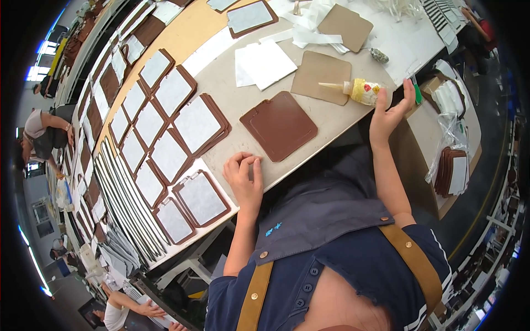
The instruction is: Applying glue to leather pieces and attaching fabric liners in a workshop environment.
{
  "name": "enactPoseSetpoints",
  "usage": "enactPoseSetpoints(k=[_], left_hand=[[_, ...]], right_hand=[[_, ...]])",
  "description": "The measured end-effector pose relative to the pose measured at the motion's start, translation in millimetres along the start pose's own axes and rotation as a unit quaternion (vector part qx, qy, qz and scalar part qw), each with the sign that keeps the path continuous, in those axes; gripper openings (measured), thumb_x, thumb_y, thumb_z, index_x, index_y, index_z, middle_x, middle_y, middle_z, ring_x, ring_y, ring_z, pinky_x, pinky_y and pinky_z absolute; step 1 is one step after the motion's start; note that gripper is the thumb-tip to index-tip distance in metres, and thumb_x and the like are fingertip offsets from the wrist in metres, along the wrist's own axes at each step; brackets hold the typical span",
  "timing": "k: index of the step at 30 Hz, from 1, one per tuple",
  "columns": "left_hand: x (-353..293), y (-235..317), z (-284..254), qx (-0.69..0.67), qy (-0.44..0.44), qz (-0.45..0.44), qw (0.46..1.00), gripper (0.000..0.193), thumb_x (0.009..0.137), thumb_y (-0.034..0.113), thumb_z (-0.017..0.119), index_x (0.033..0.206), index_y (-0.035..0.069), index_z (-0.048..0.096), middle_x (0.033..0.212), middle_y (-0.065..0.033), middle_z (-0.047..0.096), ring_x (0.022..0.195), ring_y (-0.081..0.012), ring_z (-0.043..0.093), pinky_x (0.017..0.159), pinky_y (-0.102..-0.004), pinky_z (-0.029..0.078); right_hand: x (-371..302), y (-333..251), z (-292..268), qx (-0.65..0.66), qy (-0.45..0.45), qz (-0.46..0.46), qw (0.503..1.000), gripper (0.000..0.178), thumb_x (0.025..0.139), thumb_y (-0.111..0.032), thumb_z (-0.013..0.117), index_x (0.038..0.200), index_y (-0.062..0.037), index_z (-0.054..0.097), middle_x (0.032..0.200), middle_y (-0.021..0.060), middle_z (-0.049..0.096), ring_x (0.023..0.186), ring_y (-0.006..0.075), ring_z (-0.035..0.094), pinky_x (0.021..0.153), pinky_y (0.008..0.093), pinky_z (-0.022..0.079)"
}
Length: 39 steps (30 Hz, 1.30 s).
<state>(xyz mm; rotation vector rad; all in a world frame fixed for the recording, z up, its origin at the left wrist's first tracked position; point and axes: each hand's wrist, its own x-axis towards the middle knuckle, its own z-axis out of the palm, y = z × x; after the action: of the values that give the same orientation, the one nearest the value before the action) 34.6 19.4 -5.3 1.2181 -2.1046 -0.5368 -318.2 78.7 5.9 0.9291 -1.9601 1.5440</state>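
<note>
A square brown leather panel [280, 126] lies on the grey tabletop in front of me. My left hand [244, 179] rests by its lower left corner, fingers loosely bent and apart, with nothing visible in them. To the right, a yellow-labelled squeeze bottle [364, 91] with a long pale nozzle lies on its side, the nozzle over a tan square board [317, 74]. Around the bottle's base end my right hand [393, 110] is open, thumb and fingers spread. Whether the thumb touches the bottle I cannot tell.
Stacks of brown-edged panels with pale backing [149, 124] cover the left side, beside long dark strips [130, 198]. White sheets [268, 63], another tan board [345, 27] and a small stone-like lump [379, 55] lie farther back. A carton [422, 160] stands right of the table edge. Other people work at left.
</note>
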Motion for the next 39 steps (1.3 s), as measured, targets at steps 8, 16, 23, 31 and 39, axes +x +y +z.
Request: enactPoseSetpoints(k=[8,16,23,31,39], left_hand=[[2,2,-6,-0.113,0.012,-0.036,0.993,0.02,0.104,0.015,0.06,0.091,0.005,0.07,0.111,-0.009,0.065,0.112,-0.0262,0.057,0.1,-0.0401,0.042],[53,25,-10,-0.185,0.033,-0.011,0.982,0.015,0.104,0.013,0.062,0.099,0.002,0.071,0.111,-0.0099,0.067,0.11,-0.026,0.06,0.1,-0.0389,0.045],[105,19,-3,-0.5,-0.105,-0.194,0.837,0.058,0.116,0.043,0.037,0.145,-0.003,0.053,0.136,-0.0177,0.066,0.126,-0.0236,0.063,0.106,-0.0371,0.051],[127,27,-21,-0.625,-0.154,-0.282,0.711,0.052,0.111,0.033,0.049,0.149,-0.002,0.049,0.142,-0.0157,0.063,0.129,-0.0235,0.063,0.108,-0.0374,0.053],[89,63,-27,-0.614,-0.115,-0.255,0.738,0.044,0.111,0.02,0.051,0.151,0.001,0.05,0.144,-0.012,0.061,0.13,-0.0203,0.061,0.11,-0.0348,0.049]], right_hand=[[0,-64,125,0.161,-0.414,-0.112,0.889,0.027,0.093,-0.015,0.074,0.118,-0.005,0.073,0.134,0.0119,0.065,0.127,0.0318,0.06,0.108,0.04,0.047],[-28,-86,194,-0.061,-0.447,-0.406,0.794,0.007,0.082,-0.011,0.072,0.082,-0.004,0.07,0.091,0.008,0.069,0.09,0.031,0.069,0.076,0.0385,0.058],[11,-97,171,0.198,-0.363,-0.171,0.894,0.004,0.09,-0.007,0.067,0.093,-0.0055,0.069,0.094,0.0111,0.071,0.09,0.0321,0.07,0.078,0.041,0.058],[21,-128,69,0.225,-0.447,-0.462,0.733,0.015,0.091,-0.013,0.073,0.104,-0.0068,0.07,0.13,0.011,0.067,0.123,0.0305,0.066,0.1,0.0418,0.056],[-29,-106,28,0.35,-0.457,0.136,0.806,0.052,0.102,-0.033,0.071,0.138,0.0001,0.051,0.119,0.0081,0.065,0.108,0.0181,0.063,0.096,0.0321,0.05]])
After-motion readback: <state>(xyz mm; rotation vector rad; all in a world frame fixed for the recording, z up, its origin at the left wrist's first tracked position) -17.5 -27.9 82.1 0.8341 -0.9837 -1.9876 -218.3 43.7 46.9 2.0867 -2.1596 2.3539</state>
